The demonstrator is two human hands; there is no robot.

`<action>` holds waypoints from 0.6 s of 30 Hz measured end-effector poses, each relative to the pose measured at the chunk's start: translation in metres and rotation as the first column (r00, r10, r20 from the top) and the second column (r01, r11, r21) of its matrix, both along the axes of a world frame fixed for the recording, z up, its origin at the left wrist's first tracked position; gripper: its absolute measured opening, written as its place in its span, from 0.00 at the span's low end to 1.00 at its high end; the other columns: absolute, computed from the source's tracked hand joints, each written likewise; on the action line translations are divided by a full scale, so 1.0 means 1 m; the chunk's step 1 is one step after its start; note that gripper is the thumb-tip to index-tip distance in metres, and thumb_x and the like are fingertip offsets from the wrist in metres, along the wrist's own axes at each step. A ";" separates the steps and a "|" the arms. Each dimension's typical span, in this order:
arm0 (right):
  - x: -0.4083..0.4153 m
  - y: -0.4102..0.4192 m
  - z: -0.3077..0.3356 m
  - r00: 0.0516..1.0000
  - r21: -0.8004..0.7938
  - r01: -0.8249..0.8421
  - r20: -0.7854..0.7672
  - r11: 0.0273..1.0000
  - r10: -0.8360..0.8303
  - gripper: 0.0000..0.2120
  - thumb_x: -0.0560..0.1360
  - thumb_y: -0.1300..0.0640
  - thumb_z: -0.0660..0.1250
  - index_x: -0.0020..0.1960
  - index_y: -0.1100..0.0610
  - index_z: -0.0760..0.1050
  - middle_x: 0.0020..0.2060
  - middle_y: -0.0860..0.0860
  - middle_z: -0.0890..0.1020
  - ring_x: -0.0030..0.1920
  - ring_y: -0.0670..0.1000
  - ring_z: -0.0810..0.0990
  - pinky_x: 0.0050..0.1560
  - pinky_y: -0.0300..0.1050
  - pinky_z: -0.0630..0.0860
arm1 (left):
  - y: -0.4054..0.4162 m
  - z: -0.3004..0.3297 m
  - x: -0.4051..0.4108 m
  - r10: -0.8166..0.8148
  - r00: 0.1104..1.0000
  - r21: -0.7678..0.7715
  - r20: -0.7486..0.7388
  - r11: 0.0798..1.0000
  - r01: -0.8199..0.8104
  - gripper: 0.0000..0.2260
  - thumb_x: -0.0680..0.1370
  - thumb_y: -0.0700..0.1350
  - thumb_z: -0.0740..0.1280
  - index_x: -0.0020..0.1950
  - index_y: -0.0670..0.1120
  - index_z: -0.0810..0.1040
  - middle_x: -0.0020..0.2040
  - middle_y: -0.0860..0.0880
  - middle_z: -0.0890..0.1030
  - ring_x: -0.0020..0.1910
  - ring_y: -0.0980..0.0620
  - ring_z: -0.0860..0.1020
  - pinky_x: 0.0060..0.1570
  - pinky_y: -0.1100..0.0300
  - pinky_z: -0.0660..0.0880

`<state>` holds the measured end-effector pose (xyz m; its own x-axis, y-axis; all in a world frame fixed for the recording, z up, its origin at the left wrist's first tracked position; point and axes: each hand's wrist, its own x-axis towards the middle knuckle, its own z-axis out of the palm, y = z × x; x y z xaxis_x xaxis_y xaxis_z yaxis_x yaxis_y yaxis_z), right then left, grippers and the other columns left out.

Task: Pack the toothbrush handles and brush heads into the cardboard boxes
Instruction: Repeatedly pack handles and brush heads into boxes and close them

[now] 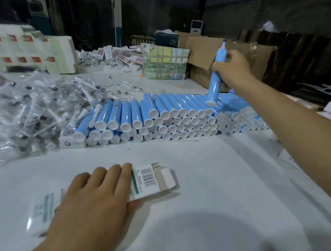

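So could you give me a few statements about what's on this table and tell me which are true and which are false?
1. The right hand grips a blue toothbrush handle lifted above the stack of handles. True.
2. The left hand rests on a red box. False: the small box is white with a barcode.
3. The bagged brush heads lie left of the stack. True.
4. The stacked handles stand upright. False: they lie on their sides.

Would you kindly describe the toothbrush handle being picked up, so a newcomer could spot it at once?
Find the long stack of blue toothbrush handles lying across the white table. Above its right end, the right hand grips one blue handle. It alone stands nearly upright, white end cap down, while the others lie flat.
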<state>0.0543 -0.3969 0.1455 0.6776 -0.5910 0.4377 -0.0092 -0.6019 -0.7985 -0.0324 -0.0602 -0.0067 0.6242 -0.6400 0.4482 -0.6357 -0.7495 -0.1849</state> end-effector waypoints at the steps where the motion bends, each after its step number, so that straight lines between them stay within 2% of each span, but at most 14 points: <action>1: -0.017 0.019 -0.006 0.987 0.110 -0.143 0.085 0.984 0.134 0.24 0.71 0.60 0.65 0.65 0.55 0.64 0.35 0.53 0.74 0.24 0.47 0.73 0.19 0.35 0.65 | 0.002 0.004 -0.002 0.015 1.000 0.009 -0.007 1.000 -0.015 0.28 0.74 0.56 0.54 0.56 0.35 0.80 0.45 0.40 0.82 0.37 0.40 0.80 0.34 0.47 0.77; 3: -0.052 0.055 -0.029 0.934 0.274 -0.338 0.217 0.901 0.284 0.39 0.69 0.61 0.66 0.75 0.48 0.52 0.34 0.56 0.77 0.19 0.49 0.72 0.20 0.36 0.67 | 0.004 0.012 -0.006 0.051 0.997 0.011 -0.058 0.999 -0.051 0.28 0.75 0.57 0.53 0.57 0.36 0.79 0.45 0.41 0.82 0.38 0.40 0.80 0.35 0.48 0.76; 5: -0.082 0.083 -0.058 0.912 0.347 -0.382 0.291 0.857 0.289 0.43 0.69 0.61 0.68 0.76 0.44 0.49 0.31 0.54 0.80 0.20 0.51 0.73 0.21 0.39 0.70 | 0.007 0.017 -0.009 0.080 0.994 -0.010 -0.074 0.997 -0.081 0.29 0.76 0.58 0.53 0.59 0.36 0.78 0.47 0.41 0.82 0.40 0.40 0.80 0.37 0.48 0.76; 7: -0.103 0.104 -0.085 0.915 0.374 -0.362 0.321 0.854 0.247 0.38 0.72 0.62 0.68 0.74 0.44 0.52 0.26 0.51 0.80 0.21 0.51 0.74 0.22 0.40 0.72 | 0.009 0.020 -0.010 0.107 0.988 -0.046 -0.107 0.993 -0.112 0.28 0.79 0.58 0.52 0.64 0.38 0.75 0.51 0.42 0.81 0.45 0.40 0.79 0.42 0.47 0.75; 10: -0.116 0.124 -0.109 0.930 0.514 -0.313 0.336 0.799 0.149 0.32 0.74 0.62 0.69 0.70 0.48 0.56 0.32 0.53 0.80 0.23 0.51 0.77 0.24 0.41 0.74 | 0.014 0.023 -0.012 0.185 0.965 -0.057 -0.186 0.979 -0.198 0.33 0.76 0.62 0.44 0.73 0.43 0.62 0.64 0.46 0.74 0.58 0.44 0.73 0.54 0.49 0.68; 12: -0.118 0.136 -0.116 0.938 0.582 -0.299 0.323 0.756 0.122 0.30 0.74 0.62 0.69 0.69 0.50 0.57 0.35 0.55 0.80 0.25 0.51 0.78 0.25 0.41 0.75 | 0.016 0.021 -0.012 0.212 0.964 -0.032 -0.157 0.975 -0.220 0.34 0.75 0.63 0.41 0.75 0.46 0.55 0.68 0.49 0.69 0.62 0.46 0.69 0.57 0.52 0.65; 14: -0.120 0.146 -0.124 0.938 0.580 -0.311 0.315 0.753 0.144 0.25 0.75 0.62 0.69 0.66 0.51 0.61 0.33 0.54 0.81 0.25 0.50 0.78 0.24 0.40 0.74 | 0.016 0.018 -0.011 0.209 0.970 -0.015 -0.121 0.977 -0.213 0.33 0.76 0.63 0.41 0.75 0.46 0.52 0.69 0.49 0.66 0.63 0.47 0.67 0.58 0.52 0.63; 17: -0.122 0.158 -0.135 0.936 0.510 -0.347 0.238 0.787 0.258 0.05 0.78 0.58 0.65 0.53 0.55 0.77 0.25 0.49 0.78 0.21 0.47 0.71 0.20 0.35 0.67 | 0.016 0.017 -0.010 0.194 0.974 -0.051 -0.115 0.978 -0.200 0.31 0.79 0.63 0.47 0.76 0.45 0.51 0.70 0.48 0.65 0.64 0.45 0.66 0.58 0.51 0.63; 18: -0.123 0.159 -0.138 0.942 0.496 -0.336 0.192 0.801 0.276 0.08 0.79 0.55 0.63 0.47 0.56 0.80 0.23 0.49 0.76 0.20 0.46 0.68 0.20 0.34 0.64 | 0.016 0.017 -0.009 0.183 0.975 -0.074 -0.128 0.978 -0.194 0.31 0.80 0.62 0.48 0.76 0.45 0.51 0.70 0.48 0.65 0.64 0.45 0.66 0.58 0.51 0.62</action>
<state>-0.0690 -0.2380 0.0074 0.8294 -0.5187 0.2074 0.2068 -0.0598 -0.9766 -0.0415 -0.0440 0.0100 0.7824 -0.4681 0.4107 -0.4952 -0.8676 -0.0455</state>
